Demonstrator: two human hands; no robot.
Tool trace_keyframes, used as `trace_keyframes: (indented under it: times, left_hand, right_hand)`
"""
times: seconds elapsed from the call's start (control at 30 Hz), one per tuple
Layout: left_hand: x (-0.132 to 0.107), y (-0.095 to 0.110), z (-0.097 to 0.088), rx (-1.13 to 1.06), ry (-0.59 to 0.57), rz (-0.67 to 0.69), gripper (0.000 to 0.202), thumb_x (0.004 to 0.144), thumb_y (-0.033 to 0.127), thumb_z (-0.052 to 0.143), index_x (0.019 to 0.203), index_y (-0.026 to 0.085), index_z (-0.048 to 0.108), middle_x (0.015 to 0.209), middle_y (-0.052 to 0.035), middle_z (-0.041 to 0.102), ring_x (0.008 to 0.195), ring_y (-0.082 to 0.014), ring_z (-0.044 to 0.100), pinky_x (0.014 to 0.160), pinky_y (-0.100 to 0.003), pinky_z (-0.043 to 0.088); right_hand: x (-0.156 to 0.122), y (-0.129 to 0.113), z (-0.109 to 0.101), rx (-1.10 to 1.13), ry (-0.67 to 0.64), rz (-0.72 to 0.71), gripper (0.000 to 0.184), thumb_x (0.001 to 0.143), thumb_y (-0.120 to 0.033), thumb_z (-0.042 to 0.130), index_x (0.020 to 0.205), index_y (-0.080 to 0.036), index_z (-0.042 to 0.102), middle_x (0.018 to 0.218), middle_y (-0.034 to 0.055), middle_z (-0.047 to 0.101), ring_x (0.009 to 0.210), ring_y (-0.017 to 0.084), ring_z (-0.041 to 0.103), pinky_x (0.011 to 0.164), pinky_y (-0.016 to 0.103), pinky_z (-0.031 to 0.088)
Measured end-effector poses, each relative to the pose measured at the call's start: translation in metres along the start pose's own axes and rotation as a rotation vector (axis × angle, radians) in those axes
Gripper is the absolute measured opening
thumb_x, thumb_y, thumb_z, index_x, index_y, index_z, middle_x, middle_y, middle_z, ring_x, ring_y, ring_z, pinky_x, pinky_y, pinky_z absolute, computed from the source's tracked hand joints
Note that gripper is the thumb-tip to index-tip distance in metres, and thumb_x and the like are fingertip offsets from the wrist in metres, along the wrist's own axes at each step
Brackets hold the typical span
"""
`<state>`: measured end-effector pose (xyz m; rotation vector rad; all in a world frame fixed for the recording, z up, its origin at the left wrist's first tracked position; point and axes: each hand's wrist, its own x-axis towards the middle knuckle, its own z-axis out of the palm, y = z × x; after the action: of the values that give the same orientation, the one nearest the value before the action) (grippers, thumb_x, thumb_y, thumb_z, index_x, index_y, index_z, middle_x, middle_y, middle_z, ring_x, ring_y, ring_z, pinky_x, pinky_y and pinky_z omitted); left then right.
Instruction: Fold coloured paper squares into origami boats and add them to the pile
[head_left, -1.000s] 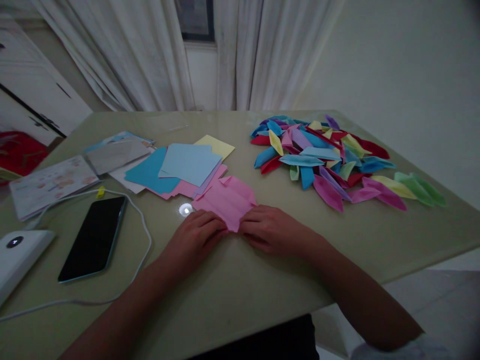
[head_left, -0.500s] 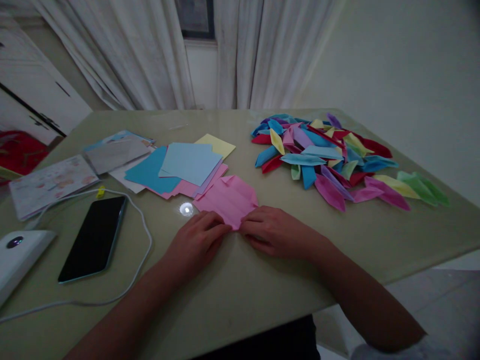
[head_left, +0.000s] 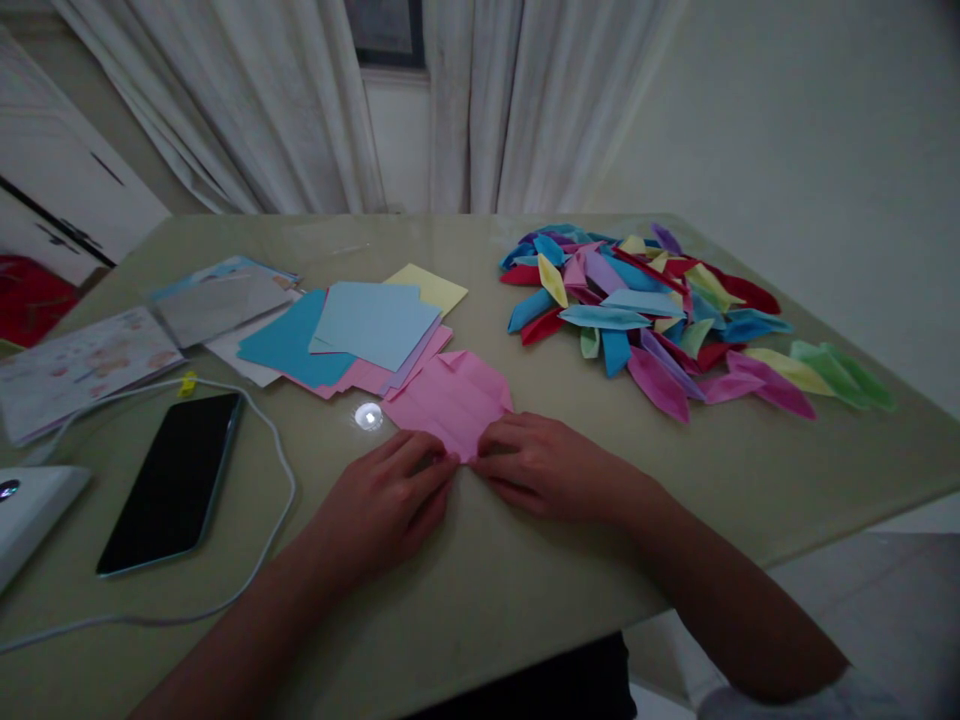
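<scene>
The pink sheet point(head_left: 454, 400) lies on the table point(head_left: 525, 600) at the frame's centre. The left hand point(head_left: 394, 490) pinches its near edge, fingertips closed; the right hand point(head_left: 547, 465), fingers curled together, grips that edge just beside. Folded papers point(head_left: 645, 305) pile up at upper right.

Pinching a creased pink sheet point(head_left: 454, 395) at its near edge with left hand point(head_left: 394, 495) and right hand point(head_left: 544, 462).
Working on a pale table point(head_left: 487, 590), hands close together, with a fold showing at the sheet's far edge. Beyond it to the left, loose colored paper point(head_left: 379, 325), light blue on top; farther left, a phone point(head_left: 176, 485) within a curve of white cable point(head_left: 291, 485), near a white device point(head_left: 37, 510) and printed cards point(head_left: 86, 370). To the right, a heap of folded paper pieces point(head_left: 645, 303).
</scene>
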<state>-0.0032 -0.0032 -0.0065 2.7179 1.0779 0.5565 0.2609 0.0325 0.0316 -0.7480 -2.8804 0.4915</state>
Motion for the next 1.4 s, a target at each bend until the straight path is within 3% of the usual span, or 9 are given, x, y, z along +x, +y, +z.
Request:
trace_keyframes:
  times: [0.27,0.43,0.57,0.7,0.83,0.97,1.07,1.23,1.4]
  left_hand:
    - [0.002,0.0,-0.005,0.059,-0.024,0.033,0.023,0.105,0.02,0.055,0.114,0.018,0.077,0.113,-0.0119,0.075,0.1,-0.0278,0.073,0.084,-0.044,0.064]
    - [0.0,0.0,-0.005,0.029,-0.037,0.032,0.03,0.104,0.025,0.059,0.131,0.022,0.072,0.123,-0.0126,0.074,0.109,-0.0305,0.073,0.09,-0.048,0.064]
    - [0.001,-0.004,-0.006,0.078,-0.031,0.025,0.024,0.107,0.026,0.056,0.115,0.023,0.079,0.12,-0.0118,0.075,0.105,-0.0302,0.074,0.087,-0.048,0.064]
    - [-0.002,-0.02,-0.006,0.176,0.075,0.0,0.025,0.106,0.029,0.058,0.116,0.02,0.079,0.131,-0.0145,0.076,0.123,-0.0351,0.071,0.112,-0.059,0.054]
    - [-0.005,-0.031,-0.004,0.219,0.11,-0.021,0.032,0.104,0.025,0.058,0.131,0.016,0.073,0.133,-0.0176,0.077,0.125,-0.0369,0.071,0.116,-0.062,0.048]
    - [-0.003,-0.02,-0.004,0.131,0.058,0.004,0.027,0.104,0.025,0.059,0.126,0.02,0.074,0.123,-0.0137,0.077,0.117,-0.0335,0.071,0.108,-0.056,0.053]
    - [-0.001,-0.004,-0.005,0.0,-0.022,0.053,0.028,0.104,0.028,0.061,0.128,0.023,0.073,0.133,-0.0138,0.073,0.124,-0.0325,0.068,0.108,-0.053,0.054]
    - [-0.001,0.005,0.0,-0.092,-0.073,0.094,0.04,0.103,0.025,0.06,0.144,0.022,0.064,0.146,-0.0119,0.071,0.135,-0.0293,0.065,0.119,-0.052,0.048]
    - [-0.003,0.001,0.002,-0.047,-0.066,0.075,0.044,0.105,0.029,0.06,0.148,0.02,0.062,0.151,-0.0118,0.069,0.14,-0.0288,0.063,0.131,-0.056,0.035]
  right_hand:
    - [-0.001,-0.003,0.001,0.0,0.005,0.037,0.016,0.104,-0.02,0.066,0.111,-0.018,0.08,0.111,0.0098,0.076,0.102,0.023,0.069,0.093,0.038,0.051]
    - [-0.001,-0.001,0.003,0.006,0.007,0.043,0.016,0.103,-0.019,0.066,0.111,-0.018,0.08,0.111,0.0093,0.077,0.103,0.023,0.07,0.094,0.037,0.051]
    - [-0.001,-0.003,0.003,-0.031,0.014,0.038,0.015,0.102,-0.02,0.067,0.108,-0.018,0.08,0.11,0.009,0.077,0.102,0.023,0.069,0.093,0.038,0.05]
    - [-0.001,-0.003,0.002,-0.134,0.0,0.012,0.018,0.104,-0.022,0.063,0.101,-0.016,0.079,0.108,0.0105,0.077,0.1,0.025,0.068,0.093,0.04,0.048]
    - [-0.004,0.007,-0.005,-0.153,-0.002,0.085,0.016,0.102,-0.019,0.063,0.097,-0.016,0.078,0.104,0.0104,0.078,0.098,0.024,0.069,0.094,0.04,0.047]
    - [-0.004,0.025,-0.01,-0.183,0.05,0.284,0.019,0.104,-0.026,0.065,0.101,-0.014,0.08,0.106,0.0136,0.08,0.099,0.027,0.071,0.093,0.042,0.048]
    - [-0.004,0.035,-0.006,-0.213,0.113,0.364,0.027,0.108,-0.033,0.062,0.107,-0.014,0.082,0.116,0.016,0.079,0.107,0.03,0.07,0.096,0.044,0.049]
    - [-0.002,0.039,0.005,-0.271,0.212,0.341,0.022,0.107,-0.027,0.064,0.116,-0.013,0.079,0.131,0.0183,0.074,0.119,0.033,0.065,0.103,0.047,0.05]
    - [0.0,0.033,0.005,-0.116,0.269,0.209,0.016,0.105,-0.029,0.067,0.112,-0.017,0.076,0.118,0.0145,0.074,0.109,0.029,0.066,0.097,0.045,0.054]
